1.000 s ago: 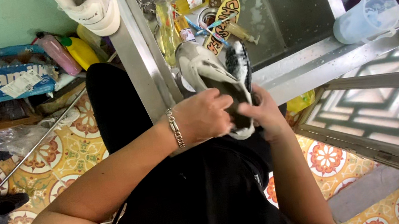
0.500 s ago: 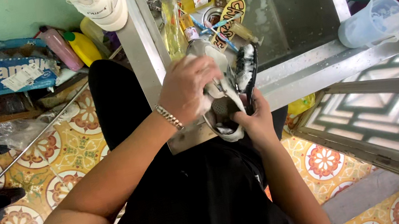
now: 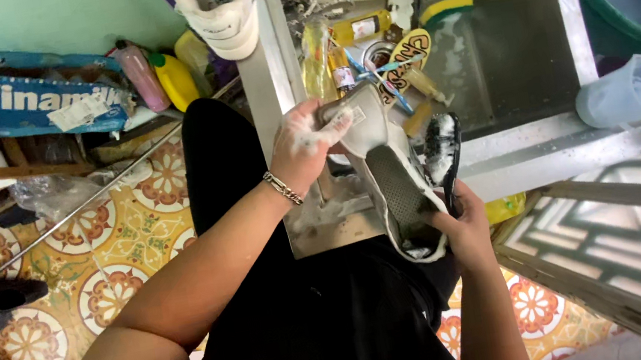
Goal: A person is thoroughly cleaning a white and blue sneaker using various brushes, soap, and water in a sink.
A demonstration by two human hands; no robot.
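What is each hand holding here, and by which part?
Left hand grips the grey shoe at its tongue end; right hand holds its heel end and a soapy brush.

Matt mesh-cloth shoe [image 3: 395, 185] — soapy bristled brush [image 3: 442, 153], brushed metal sink [image 3: 508, 53], translucent plastic jug [image 3: 631, 91].

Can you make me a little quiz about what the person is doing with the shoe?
1. True or false: the left hand grips one end of the grey mesh-soled shoe.
2. What does the right hand hold along with the shoe? A) the soapy black scrubbing brush B) a towel C) a spoon
3. Fill in: the clear plastic measuring jug stands on the ledge of the metal ____.

Key: 1 true; 2 A; 3 sink.
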